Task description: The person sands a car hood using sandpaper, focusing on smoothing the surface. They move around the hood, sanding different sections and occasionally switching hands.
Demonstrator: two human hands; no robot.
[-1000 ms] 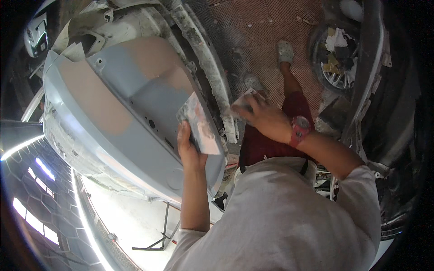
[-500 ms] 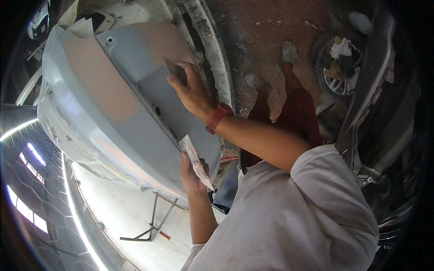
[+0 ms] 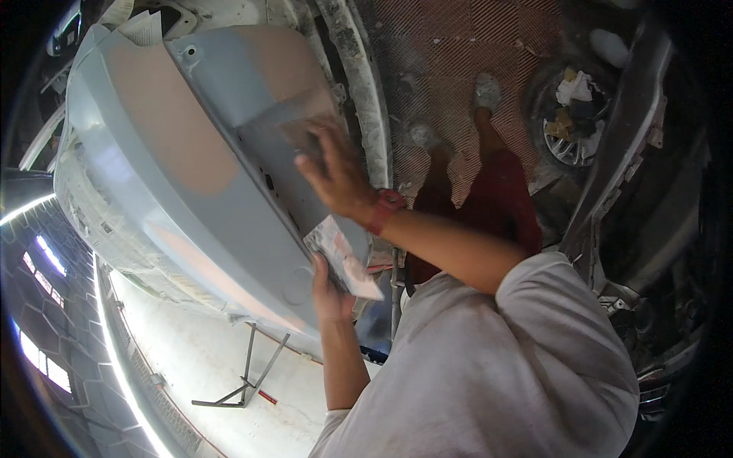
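A large pale grey car bumper [image 3: 191, 175] with tan filler patches lies on a stand in front of me. My right hand [image 3: 332, 172], with a red watch at the wrist, presses a small piece of sandpaper [image 3: 309, 133] flat against the bumper's inner panel. My left hand [image 3: 328, 286] sits at the bumper's near edge and grips a folded sheet of sandpaper [image 3: 343, 256] that sticks up between thumb and fingers.
A metal stand [image 3: 244, 378] shows below the bumper on a pale floor. My legs and shoes [image 3: 485, 91] stand on a reddish grid mat. A wheel rim [image 3: 573, 122] filled with rags lies at the upper right, beside dark car body parts [image 3: 649, 206].
My right hand moved from my right side across onto the bumper's inner panel with the small sandpaper piece. My left hand slid down to the near edge with its folded sheet.
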